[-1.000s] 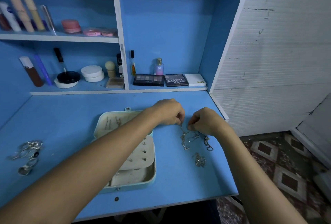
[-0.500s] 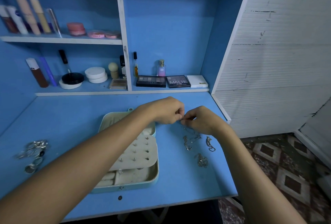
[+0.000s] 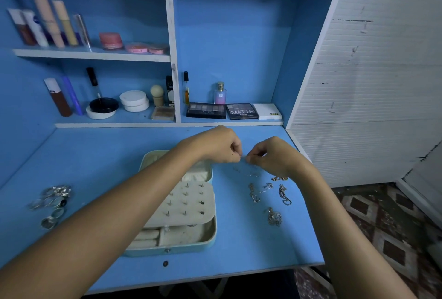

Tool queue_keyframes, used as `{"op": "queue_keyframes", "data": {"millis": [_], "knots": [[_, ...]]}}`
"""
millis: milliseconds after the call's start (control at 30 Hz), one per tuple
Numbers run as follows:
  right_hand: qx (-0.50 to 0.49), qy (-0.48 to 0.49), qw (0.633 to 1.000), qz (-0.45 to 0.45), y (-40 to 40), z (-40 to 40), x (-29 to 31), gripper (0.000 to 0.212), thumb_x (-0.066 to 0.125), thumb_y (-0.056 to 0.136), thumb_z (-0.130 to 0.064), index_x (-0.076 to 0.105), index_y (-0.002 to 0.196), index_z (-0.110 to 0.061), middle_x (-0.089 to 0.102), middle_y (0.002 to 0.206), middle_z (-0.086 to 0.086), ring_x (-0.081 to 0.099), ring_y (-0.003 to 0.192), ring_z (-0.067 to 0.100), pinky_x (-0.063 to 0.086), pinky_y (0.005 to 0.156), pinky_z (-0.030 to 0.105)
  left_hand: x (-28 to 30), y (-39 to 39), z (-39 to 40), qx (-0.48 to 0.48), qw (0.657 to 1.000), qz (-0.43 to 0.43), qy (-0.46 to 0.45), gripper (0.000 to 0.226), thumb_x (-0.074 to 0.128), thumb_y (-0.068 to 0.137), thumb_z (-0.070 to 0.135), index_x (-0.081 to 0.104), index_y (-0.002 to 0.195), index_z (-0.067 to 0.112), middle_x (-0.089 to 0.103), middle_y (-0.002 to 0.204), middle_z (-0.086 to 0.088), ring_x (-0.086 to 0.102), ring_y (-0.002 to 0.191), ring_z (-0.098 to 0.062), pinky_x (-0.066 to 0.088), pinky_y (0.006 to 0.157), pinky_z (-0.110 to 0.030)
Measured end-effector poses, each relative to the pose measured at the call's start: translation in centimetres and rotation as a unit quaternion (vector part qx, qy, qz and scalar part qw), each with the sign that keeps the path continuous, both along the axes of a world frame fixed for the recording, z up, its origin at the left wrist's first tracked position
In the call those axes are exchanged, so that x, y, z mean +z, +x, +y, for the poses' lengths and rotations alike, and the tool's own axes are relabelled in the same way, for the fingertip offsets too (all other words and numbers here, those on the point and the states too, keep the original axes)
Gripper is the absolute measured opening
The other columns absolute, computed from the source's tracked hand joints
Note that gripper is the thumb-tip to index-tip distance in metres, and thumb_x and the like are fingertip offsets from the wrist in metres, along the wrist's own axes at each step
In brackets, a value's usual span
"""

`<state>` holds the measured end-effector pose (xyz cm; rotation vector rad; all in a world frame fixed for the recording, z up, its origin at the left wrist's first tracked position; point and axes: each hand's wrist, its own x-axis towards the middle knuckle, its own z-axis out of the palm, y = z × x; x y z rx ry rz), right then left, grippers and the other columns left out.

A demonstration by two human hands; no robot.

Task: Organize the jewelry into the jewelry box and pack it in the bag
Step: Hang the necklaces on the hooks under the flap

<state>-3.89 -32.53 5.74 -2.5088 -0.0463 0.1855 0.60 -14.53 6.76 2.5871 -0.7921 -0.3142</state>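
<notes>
Blue laminate desk surface [image 3: 100, 162] fills centre and lower frame, blue shelf unit with white edges [image 3: 171, 35] behind it across the top, white ribbed wall panel [image 3: 373, 83] at right, patterned floor tiles [image 3: 387, 234] lower right.

Left forearm crosses the frame from lower left and covers the left part of the open pale-green jewelry box with cream lining [image 3: 191, 243], centre of frame, lid lying flat behind. Inside: cream earring panel [image 3: 189, 203] with rows of small studs, below it cream ring rolls and a small compartment with something tiny, too small to tell.

Left hand [image 3: 215, 145] and right hand [image 3: 272, 155] meet above centre, just over the surface beyond the box. Both have fingers curled, pinching a thin silver chain necklace [image 3: 244, 158] between them; chain is faint, strands barely visible hanging below.

Loose silver chains on the surface [image 3: 267, 191] lie right of the box, below the right hand; one small bunched chain [image 3: 274, 217] lower down. Pile of silver rings and bracelets [image 3: 51, 200] at left edge of the surface, well apart from the box.

Lower shelf, centre: two dark eyeshadow palettes [image 3: 222, 110], white flat case [image 3: 267, 111], small perfume bottle [image 3: 220, 94]. Left of divider: round white compacts [image 3: 134, 101], black round jar [image 3: 103, 105], brown tube [image 3: 57, 96]. Upper shelf, upper left: upright cosmetic tubes [image 3: 47, 23], pink round jars [image 3: 124, 44].
</notes>
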Motion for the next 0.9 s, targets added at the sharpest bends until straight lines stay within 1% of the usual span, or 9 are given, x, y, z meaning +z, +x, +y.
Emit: {"op": "queue_keyframes", "data": {"millis": [100,167,233,333,400,467,700,767,900], "knots": [[0.006,0.025,1.0,-0.014,0.1,0.1,0.5,0.011,0.066,0.092,-0.032,0.074,0.087,-0.026,0.072,0.09,-0.004,0.057,0.065,0.01,0.044,0.053,0.019,0.4,-0.1,0.5,0.022,0.999,0.037,-0.024,0.013,0.062,0.089,0.03,0.074,0.087,0.025,0.065,0.079,0.018,0.054,0.067,0.003,0.041,0.062,-0.018],[0.006,0.056,0.998,-0.019,0.2,0.1,0.8,0.011,0.065,0.092,-0.031,0.074,0.086,-0.028,0.072,0.091,-0.007,0.063,0.079,0.013,0.048,0.066,0.022,0.8,0.0,1.1,0.042,0.994,0.086,-0.049,0.016,0.059,0.09,0.033,0.074,0.085,0.028,0.069,0.095,0.009,0.059,0.082,-0.007,0.047,0.074,-0.026],[0.005,0.085,0.996,-0.03,0.3,0.1,1.1,0.012,0.064,0.093,-0.029,0.074,0.087,-0.027,0.072,0.09,-0.01,0.065,0.084,0.013,0.048,0.069,0.023,1.1,0.0,1.7,0.056,0.985,0.135,-0.087,0.02,0.057,0.092,0.031,0.074,0.082,0.029,0.071,0.106,0.002,0.061,0.097,-0.013,0.047,0.084,-0.03],[-0.005,0.107,0.993,-0.052,0.5,0.0,1.4,0.015,0.062,0.096,-0.028,0.072,0.085,-0.024,0.071,0.088,-0.011,0.062,0.078,0.012,0.045,0.065,0.022,1.5,-0.3,2.9,0.051,0.972,0.183,-0.138,0.022,0.053,0.097,0.022,0.073,0.087,0.02,0.073,0.098,0.007,0.06,0.09,-0.004,0.041,0.074,-0.024],[-0.013,0.118,0.991,-0.06,0.6,-0.1,1.5,0.016,0.061,0.096,-0.028,0.071,0.084,-0.025,0.07,0.087,-0.011,0.059,0.074,0.01,0.043,0.063,0.021,1.7,-0.5,4.0,0.049,0.966,0.198,-0.161,0.024,0.05,0.099,0.021,0.071,0.086,0.019,0.073,0.092,0.013,0.061,0.088,-0.001,0.04,0.076,-0.026],[-0.018,0.13,0.989,-0.066,0.6,0.0,1.6,0.017,0.061,0.097,-0.03,0.07,0.083,-0.025,0.069,0.085,-0.012,0.059,0.071,0.008,0.043,0.063,0.021,1.5,-0.4,5.2,0.056,0.957,0.212,-0.191,0.024,0.05,0.1,0.02,0.068,0.085,0.02,0.074,0.089,0.009,0.063,0.089,-0.001,0.041,0.08,-0.03],[-0.014,0.175,0.983,-0.045,0.5,1.6,0.9,0.014,0.06,0.096,-0.029,0.07,0.088,-0.023,0.074,0.092,-0.01,0.064,0.071,-0.002,0.05,0.07,0.025,1.3,-0.6,7.9,0.064,0.945,0.203,-0.248,0.016,0.054,0.101,0.019,0.07,0.099,0.018,0.072,0.084,0.007,0.065,0.093,-0.007,0.049,0.095,-0.033],[-0.007,0.203,0.978,-0.039,0.3,2.6,0.8,0.013,0.06,0.096,-0.024,0.07,0.09,-0.021,0.075,0.095,-0.006,0.066,0.078,0.003,0.052,0.073,0.027,1.5,-1.0,8.2,0.064,0.947,0.192,-0.248,0.018,0.055,0.1,0.019,0.071,0.094,0.02,0.072,0.085,0.006,0.065,0.092,-0.007,0.049,0.096,-0.036],[0.013,0.284,0.959,-0.01,0.2,4.6,0.4,0.013,0.059,0.096,-0.016,0.064,0.106,-0.023,0.075,0.101,-0.006,0.068,0.097,0.013,0.055,0.083,0.033,1.9,-1.7,8.9,0.062,0.951,0.17,-0.25,0.035,0.056,0.1,0.02,0.075,0.073,0.033,0.07,0.102,-0.016,0.064,0.087,-0.009,0.048,0.097,-0.039]]}}
